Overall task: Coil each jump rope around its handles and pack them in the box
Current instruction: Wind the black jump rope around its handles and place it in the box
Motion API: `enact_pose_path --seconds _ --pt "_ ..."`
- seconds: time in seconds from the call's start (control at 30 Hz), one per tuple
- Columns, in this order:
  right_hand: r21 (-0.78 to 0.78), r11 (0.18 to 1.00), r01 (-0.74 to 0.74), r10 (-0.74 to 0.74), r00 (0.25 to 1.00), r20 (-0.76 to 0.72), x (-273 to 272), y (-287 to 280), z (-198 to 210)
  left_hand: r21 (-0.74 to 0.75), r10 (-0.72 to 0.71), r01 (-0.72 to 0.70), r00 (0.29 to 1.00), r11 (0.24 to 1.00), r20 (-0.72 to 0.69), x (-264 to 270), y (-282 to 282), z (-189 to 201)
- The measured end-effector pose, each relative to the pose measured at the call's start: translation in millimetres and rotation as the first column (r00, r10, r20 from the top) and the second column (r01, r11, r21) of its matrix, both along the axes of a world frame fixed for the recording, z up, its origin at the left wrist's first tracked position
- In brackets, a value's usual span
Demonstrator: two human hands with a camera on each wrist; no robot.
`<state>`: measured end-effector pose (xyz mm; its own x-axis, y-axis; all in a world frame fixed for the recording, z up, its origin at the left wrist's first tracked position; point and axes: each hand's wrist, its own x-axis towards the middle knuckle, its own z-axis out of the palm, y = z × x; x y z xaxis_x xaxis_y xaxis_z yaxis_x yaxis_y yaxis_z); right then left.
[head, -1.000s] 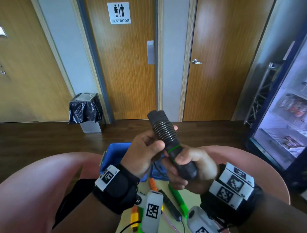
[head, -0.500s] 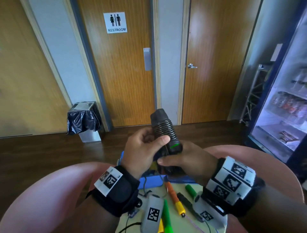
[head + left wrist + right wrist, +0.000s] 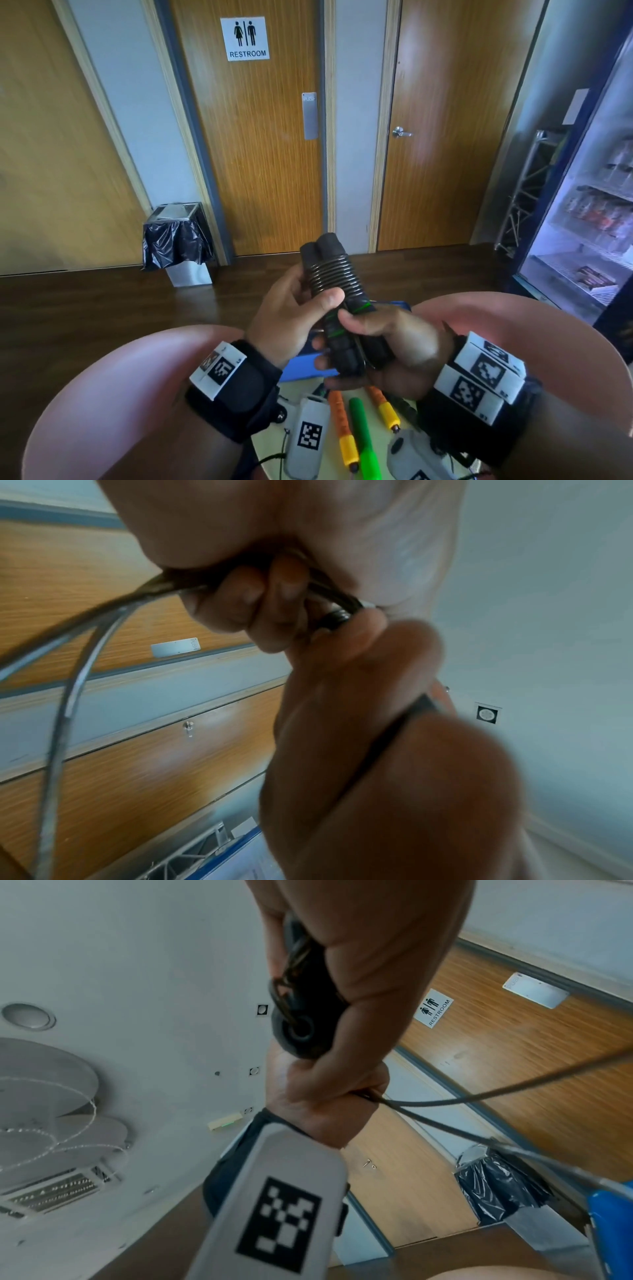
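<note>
Coiled jump rope (image 3: 337, 277) between both hands (image 3: 342, 334)

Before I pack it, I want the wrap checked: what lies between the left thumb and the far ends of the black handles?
Head view: rope coils round both black handles.

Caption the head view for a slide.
Both hands, left hand and right hand, grip paired black foam jump-rope handles wound with dark cord, above the blue plastic box.
</note>
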<state>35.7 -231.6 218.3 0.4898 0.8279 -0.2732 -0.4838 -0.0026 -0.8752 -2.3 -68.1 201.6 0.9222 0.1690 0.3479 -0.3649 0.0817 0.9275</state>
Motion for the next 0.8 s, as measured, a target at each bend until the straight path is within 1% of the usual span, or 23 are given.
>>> enact_pose_path --seconds 0.1,0.23,0.37,0.47,0.53,0.63,0.73,0.77,0.8 --pt "-0.028 1.000 0.012 -0.012 1.000 -0.019 -5 6 -3 0.058 0.022 -0.022 1.000 0.998 0.003 -5 4 -3" --pt "-0.038 0.998 0.054 -0.056 0.996 -0.063 -8 13 -3 0.087 0.038 -0.037 0.999 0.996 -0.007 -5 12 -6" --pt "-0.058 0.998 0.034 -0.038 0.997 -0.061 -9 18 -2 0.118 0.006 0.000 0.999 0.993 -0.053 -3 20 -3" --pt "-0.065 0.998 0.024 -0.030 0.996 -0.086 -8 19 -2 0.147 -0.017 0.030 0.996 0.989 -0.092 -2 23 -2" --pt "-0.033 0.999 0.004 -0.008 0.994 -0.113 -8 19 -1 0.151 -0.042 0.056 0.995 0.987 -0.096 -1 25 -2" --pt "0.077 0.997 -0.032 0.044 0.986 -0.162 -8 17 -2 0.132 -0.111 0.119 0.992 0.984 -0.067 -2 27 1" --pt "0.205 0.976 -0.077 0.119 0.972 -0.201 -10 15 -2 0.025 -0.182 0.183 0.983 0.983 -0.019 -5 34 -3" --pt "0.225 0.971 -0.082 0.128 0.971 -0.201 -11 15 -1 0.013 -0.170 0.170 0.986 0.985 -0.004 -6 37 -6" --pt "0.230 0.970 -0.075 0.121 0.974 -0.194 -11 15 -1 0.042 -0.127 0.127 0.992 0.991 -0.003 -6 42 -8"
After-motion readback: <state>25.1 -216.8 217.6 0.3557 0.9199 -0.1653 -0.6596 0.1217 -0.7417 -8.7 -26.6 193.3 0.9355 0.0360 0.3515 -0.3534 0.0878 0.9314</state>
